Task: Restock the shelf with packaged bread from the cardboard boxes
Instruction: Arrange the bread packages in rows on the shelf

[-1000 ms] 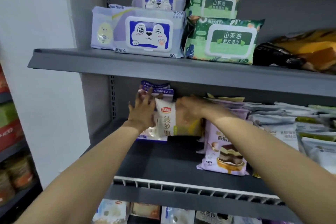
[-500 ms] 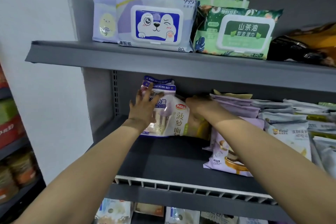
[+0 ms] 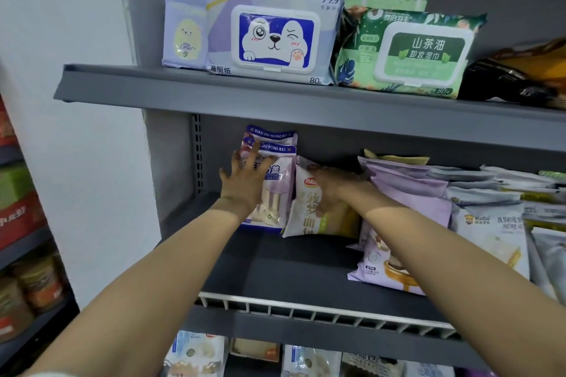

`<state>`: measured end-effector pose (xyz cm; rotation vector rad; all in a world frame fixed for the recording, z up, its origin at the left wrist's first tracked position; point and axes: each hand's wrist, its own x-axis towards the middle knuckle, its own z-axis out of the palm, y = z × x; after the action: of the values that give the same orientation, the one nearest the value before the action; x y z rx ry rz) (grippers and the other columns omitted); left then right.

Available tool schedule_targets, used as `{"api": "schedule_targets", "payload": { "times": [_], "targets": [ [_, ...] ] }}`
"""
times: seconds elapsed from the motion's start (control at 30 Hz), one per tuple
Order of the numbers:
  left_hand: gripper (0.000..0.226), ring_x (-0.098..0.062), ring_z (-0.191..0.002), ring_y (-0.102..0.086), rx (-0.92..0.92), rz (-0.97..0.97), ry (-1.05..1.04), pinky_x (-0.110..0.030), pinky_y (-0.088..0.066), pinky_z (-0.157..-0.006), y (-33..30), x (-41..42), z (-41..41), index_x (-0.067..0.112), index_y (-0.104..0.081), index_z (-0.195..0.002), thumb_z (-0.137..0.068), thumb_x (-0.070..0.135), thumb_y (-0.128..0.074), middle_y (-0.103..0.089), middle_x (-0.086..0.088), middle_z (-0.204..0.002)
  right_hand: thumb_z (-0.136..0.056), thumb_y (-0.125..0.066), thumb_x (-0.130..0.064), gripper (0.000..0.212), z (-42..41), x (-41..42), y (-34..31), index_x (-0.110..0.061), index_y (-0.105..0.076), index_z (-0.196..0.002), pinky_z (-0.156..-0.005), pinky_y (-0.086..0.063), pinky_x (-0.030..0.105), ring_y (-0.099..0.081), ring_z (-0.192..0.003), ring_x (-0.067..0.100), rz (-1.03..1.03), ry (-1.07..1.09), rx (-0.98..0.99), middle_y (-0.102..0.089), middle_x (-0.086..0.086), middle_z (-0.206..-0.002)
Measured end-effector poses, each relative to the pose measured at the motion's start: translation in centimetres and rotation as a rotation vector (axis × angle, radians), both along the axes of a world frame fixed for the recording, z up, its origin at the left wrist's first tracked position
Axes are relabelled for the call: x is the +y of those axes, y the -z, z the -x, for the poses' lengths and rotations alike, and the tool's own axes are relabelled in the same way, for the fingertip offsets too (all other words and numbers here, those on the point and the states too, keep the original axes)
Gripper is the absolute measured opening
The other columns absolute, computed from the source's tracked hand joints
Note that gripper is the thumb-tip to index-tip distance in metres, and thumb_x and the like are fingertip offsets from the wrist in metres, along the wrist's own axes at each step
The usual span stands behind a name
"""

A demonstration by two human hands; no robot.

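a: reaching over the shelf [image 3: 275,272], why's my left hand [image 3: 245,184] spread flat on the purple packs [image 3: 272,162]?

b: to keep them upright while my right hand [image 3: 332,190] grips the bread pack [image 3: 309,211] beside them, at the back.

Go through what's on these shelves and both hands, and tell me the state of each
Left hand: fingers spread, pressing purple packs.
Right hand: on the white bread pack.
Purple packs: upright, at the back.
White bread pack: upright, tilted.
Wipes packs: lids closed, stacked.
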<state>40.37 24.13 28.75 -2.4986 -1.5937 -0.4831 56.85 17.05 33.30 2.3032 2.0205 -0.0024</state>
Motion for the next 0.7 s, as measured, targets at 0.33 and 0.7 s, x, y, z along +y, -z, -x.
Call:
{"api": "schedule_targets", "payload": {
  "times": [0.33, 0.7],
  "targets": [
    [0.089, -0.041, -0.144, 0.012, -0.083, -0.028, 0.006, -0.063, -0.008, -0.112, -0.5, -2.1, 0.0, 0.038, -0.007, -0.15, -0.086, 0.006, -0.061, 0.017, 0.001, -0.158, -0.079, -0.068, -0.032, 0.1, 1.1, 0.2, 2.1, -0.011, -0.001, -0.15, -0.119, -0.009, 0.047, -0.006, -0.144, 0.037, 0.069, 0.107, 0.036, -0.005, 0.018, -0.154],
    [0.029, -0.034, -0.107, -0.058, -0.334, 0.113, -0.08, -0.038, -0.049, -0.087, -2.1, -11.0, 1.5, 0.013, -0.056, -0.118, -0.089, 0.015, -0.05, -0.062, -0.014, -0.118, -0.091, -0.052, -0.019, 0.037, 4.6, -9.2, 2.4, -0.017, -0.052, -0.128, -0.102, -0.041, 0.035, -0.048, -0.123, 0.027, -0.398, -0.246, 0.538, -0.051, 0.01, -0.132]
  ]
}}
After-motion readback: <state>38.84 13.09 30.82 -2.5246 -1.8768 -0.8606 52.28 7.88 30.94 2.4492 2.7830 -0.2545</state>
